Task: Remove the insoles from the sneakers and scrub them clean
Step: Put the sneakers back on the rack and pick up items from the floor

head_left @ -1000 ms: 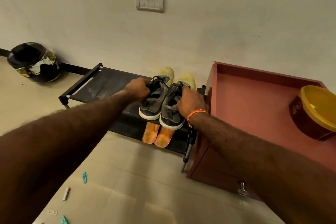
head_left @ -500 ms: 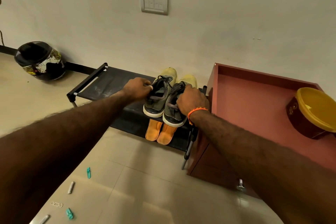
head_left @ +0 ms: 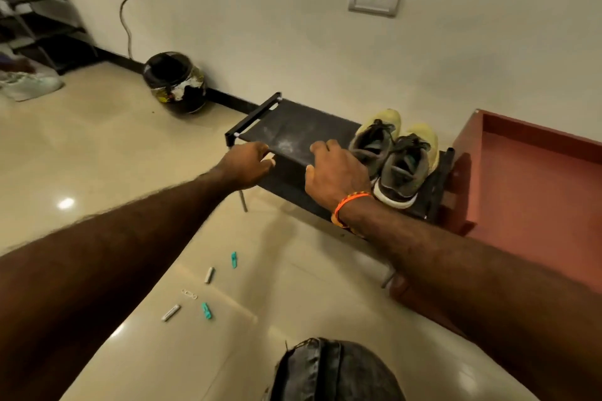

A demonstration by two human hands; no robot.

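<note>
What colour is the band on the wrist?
Orange wristband, seen in the head view.

head view | worn high, faces forward and down | near, over black rack (head_left: pixel 293 137) by wall (head_left: pixel 260 26)

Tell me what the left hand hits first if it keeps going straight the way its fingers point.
Most likely the front edge of the black shoe rack: the left hand is open, its fingers almost at that edge. Depth is unclear, so contact can't be confirmed.

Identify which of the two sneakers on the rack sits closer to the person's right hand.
The left sneaker, farther from the red cabinet. It lies right beside the right hand; the other sneaker sits beyond it.
</note>
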